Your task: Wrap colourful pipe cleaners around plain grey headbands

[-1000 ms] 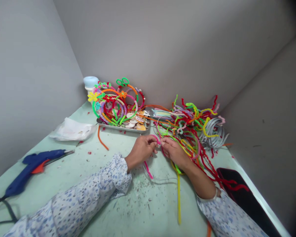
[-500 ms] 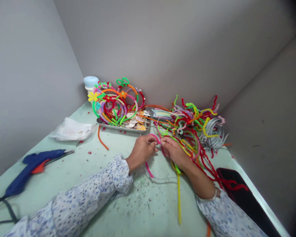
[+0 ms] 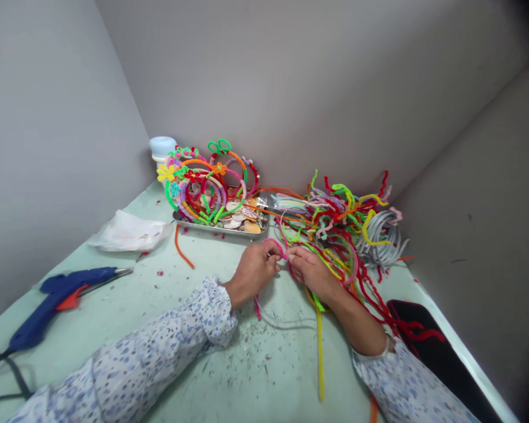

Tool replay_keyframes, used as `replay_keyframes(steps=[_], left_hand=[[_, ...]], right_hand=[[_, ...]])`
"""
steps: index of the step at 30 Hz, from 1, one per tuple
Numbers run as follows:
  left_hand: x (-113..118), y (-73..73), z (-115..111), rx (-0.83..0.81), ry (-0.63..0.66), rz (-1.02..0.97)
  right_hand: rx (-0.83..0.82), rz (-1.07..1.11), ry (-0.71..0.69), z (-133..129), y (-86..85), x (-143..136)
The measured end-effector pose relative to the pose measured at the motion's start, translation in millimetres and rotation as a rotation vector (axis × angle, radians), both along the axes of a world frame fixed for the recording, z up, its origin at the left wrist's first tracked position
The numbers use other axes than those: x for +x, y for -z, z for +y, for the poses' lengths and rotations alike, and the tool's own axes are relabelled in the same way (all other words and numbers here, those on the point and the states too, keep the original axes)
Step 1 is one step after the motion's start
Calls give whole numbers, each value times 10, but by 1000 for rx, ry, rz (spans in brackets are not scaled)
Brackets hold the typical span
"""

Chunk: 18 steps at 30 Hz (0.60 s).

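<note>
My left hand (image 3: 256, 267) pinches a pink pipe cleaner (image 3: 272, 242) above the table. Close beside it, my right hand (image 3: 308, 267) has its fingertips closed on the same pink pipe cleaner, where the two hands almost meet. A thin pale band (image 3: 286, 323) curves below the hands, with pink fuzz at its left end. My fingers hide how the pink piece and the band join. Behind and right of my right hand lies a tangled heap of coloured pipe cleaners (image 3: 330, 217), and a yellow pipe cleaner (image 3: 320, 358) points toward me from under my right wrist.
A metal tray (image 3: 220, 230) holds flat pieces and several finished fuzzy headbands (image 3: 203, 176). Bare grey headbands (image 3: 381, 238) lie at the right. A blue glue gun (image 3: 57, 299) and a white plastic packet (image 3: 130, 231) are on the left; a dark phone (image 3: 436, 352) lies by the right edge.
The pink-tipped end of the band below my left hand has swung left and slightly upward. Both hands stay almost in place, still gripping.
</note>
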<state>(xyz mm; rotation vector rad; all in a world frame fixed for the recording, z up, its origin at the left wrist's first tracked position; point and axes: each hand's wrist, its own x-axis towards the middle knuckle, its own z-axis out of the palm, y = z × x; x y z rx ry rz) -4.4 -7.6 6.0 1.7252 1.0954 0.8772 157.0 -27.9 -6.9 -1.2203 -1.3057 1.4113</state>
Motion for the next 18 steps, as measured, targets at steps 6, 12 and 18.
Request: replay_keyframes(steps=[6,12,18], left_hand=[[16,-23,-15,-25,-10,-32],[7,-89,-45,31,-42,23],[-1,-116,-33,179,-46,97]], right_hand=[[17,-12,53,18,40,8],[19,13,31,11,10,-2],[-17,57,23,-7,-35,-4]])
